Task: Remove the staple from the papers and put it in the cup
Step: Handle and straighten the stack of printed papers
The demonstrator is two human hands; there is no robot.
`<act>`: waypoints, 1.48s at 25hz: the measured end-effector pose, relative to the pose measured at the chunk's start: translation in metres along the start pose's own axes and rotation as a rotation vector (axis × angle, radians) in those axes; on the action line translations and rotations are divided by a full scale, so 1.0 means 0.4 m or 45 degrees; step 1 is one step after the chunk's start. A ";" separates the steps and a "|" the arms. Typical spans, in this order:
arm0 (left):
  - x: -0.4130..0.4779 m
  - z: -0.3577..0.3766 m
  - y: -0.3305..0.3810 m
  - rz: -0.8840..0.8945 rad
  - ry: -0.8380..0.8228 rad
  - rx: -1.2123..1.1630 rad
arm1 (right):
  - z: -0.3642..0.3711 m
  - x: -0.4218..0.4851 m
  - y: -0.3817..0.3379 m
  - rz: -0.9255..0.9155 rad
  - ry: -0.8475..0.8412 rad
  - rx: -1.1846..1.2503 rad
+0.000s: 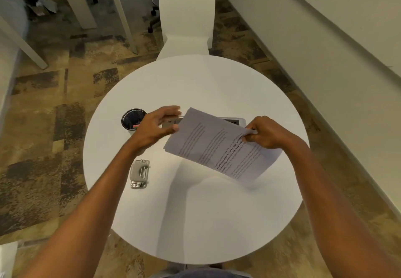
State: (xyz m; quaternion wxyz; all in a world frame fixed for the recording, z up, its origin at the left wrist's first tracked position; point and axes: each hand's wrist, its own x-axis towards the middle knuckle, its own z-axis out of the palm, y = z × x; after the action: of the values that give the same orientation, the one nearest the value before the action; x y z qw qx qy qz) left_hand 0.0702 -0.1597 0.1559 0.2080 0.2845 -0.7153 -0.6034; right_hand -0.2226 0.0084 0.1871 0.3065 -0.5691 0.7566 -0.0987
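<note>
Right hand [265, 133] pinches the tilted papers [221, 145] above the table [195, 212]; left hand [159, 125] spreads loosely at their edge.

Setting: office. Evidence: round white bench [195, 223], white moulded chair [186, 15], patterned carpet tiles [50, 108], rolling-chair base [155, 20], desk legs [80, 2], printed papers [221, 145].

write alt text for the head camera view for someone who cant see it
Seen from above, a person's right hand pinches the edge of printed papers lifted over a round white table, while the open left hand reaches for their far corner. A black mesh cup stands at the left, a metal staple remover lies nearer, and a white chair stands beyond.
</note>
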 end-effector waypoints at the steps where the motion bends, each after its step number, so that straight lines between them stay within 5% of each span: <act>1: 0.005 0.008 0.011 -0.030 -0.125 0.048 | -0.002 0.005 -0.013 -0.015 -0.016 -0.036; 4: 0.005 0.042 0.013 -0.092 -0.261 0.084 | -0.009 0.021 -0.042 -0.048 -0.050 -0.075; 10: -0.017 0.061 -0.025 -0.144 -0.057 -0.050 | -0.046 0.015 0.029 0.042 -0.264 -0.002; 19: -0.040 0.034 -0.086 -0.142 0.130 -0.307 | 0.102 -0.038 0.161 0.066 -0.133 1.033; 26: -0.038 0.034 -0.138 -0.130 0.118 0.180 | 0.151 -0.023 0.160 0.090 0.215 0.870; 30: -0.036 0.049 -0.141 -0.076 0.206 0.202 | 0.175 -0.023 0.171 0.117 0.337 0.885; 37: -0.064 0.056 -0.180 -0.149 0.197 0.248 | 0.241 -0.021 0.197 0.169 0.256 0.928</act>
State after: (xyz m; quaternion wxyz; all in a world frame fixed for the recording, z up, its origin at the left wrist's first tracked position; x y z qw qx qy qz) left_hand 0.0862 -0.1341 0.0823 0.1982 0.3903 -0.7345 -0.5185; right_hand -0.2288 0.0615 0.0742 0.4187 -0.3602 0.7333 -0.3964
